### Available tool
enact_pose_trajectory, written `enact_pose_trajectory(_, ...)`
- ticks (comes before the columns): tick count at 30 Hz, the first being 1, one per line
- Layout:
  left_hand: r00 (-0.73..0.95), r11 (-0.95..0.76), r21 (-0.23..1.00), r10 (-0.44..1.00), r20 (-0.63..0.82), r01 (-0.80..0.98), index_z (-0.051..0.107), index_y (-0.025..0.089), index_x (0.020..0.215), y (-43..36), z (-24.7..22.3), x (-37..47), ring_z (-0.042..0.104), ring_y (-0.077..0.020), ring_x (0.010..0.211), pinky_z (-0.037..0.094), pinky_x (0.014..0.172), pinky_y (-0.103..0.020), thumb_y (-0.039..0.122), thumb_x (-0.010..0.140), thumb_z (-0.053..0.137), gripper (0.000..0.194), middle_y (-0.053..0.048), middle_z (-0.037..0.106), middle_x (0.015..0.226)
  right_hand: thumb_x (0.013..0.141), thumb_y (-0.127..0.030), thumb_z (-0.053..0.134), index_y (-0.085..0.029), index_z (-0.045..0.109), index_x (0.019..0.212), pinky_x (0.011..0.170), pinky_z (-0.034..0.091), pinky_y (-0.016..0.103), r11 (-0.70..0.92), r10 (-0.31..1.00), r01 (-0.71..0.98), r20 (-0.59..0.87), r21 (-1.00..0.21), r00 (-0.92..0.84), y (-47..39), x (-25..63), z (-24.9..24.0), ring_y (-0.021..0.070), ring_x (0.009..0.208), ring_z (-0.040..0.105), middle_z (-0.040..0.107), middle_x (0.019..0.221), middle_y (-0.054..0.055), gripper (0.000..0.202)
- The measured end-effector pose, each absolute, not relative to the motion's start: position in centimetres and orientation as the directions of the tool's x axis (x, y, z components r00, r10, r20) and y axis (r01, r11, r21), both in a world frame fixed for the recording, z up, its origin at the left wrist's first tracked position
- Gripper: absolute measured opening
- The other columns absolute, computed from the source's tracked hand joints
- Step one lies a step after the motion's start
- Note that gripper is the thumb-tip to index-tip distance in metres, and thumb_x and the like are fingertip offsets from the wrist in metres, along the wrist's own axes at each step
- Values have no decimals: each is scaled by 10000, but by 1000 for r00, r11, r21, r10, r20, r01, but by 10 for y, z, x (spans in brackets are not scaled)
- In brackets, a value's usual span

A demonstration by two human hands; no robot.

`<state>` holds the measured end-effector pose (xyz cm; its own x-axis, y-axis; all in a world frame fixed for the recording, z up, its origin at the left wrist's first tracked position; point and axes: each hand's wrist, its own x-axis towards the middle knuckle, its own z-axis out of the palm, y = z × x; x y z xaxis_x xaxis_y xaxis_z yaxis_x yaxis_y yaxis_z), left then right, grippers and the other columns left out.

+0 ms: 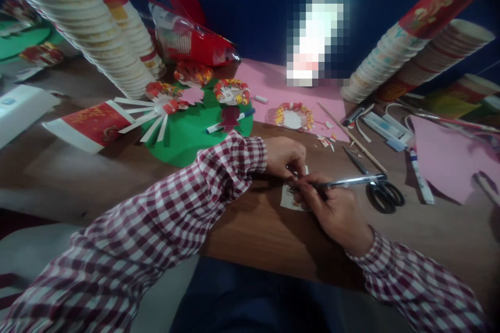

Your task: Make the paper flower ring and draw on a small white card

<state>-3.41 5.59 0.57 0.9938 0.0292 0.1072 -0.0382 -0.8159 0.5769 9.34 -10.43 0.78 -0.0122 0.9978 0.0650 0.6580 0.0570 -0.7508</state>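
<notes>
My right hand [339,214] is closed around a silver-and-dark pen [355,181], its tip end hidden among the fingers. Under the fingers lies a small pale piece of paper [289,199] with dark drawn lines, flat on the table. My left hand [286,156] is curled in at the top edge of that paper, fingertips pressed together close to the right hand's. What the left fingers pinch, if anything, is hidden. Just right of the pen lie black-handled scissors [386,196], blades pointing away to the upper left, partly behind the pen's far end.
Green card discs [175,140] with red-and-yellow paper flowers lie left. Pink paper [261,80] behind holds another flower ring [294,116]. Paper-cup stacks [94,26] lean left and right [414,36]. A wooden stick [351,138], markers [422,177] and a cut cup [91,124] surround the hands.
</notes>
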Motion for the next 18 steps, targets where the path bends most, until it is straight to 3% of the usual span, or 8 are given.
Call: enact_pose_trajectory(18, 996, -813, 582, 33, 81, -20, 754, 250, 855, 57, 5, -32, 574, -113, 743, 387, 640, -189, 144, 619, 726, 260, 2, 621, 779, 922, -317, 475, -188, 595, 905, 569, 505, 222, 110, 994, 660, 98, -743, -55, -103, 93, 7, 132, 580, 664, 701, 663, -4, 178)
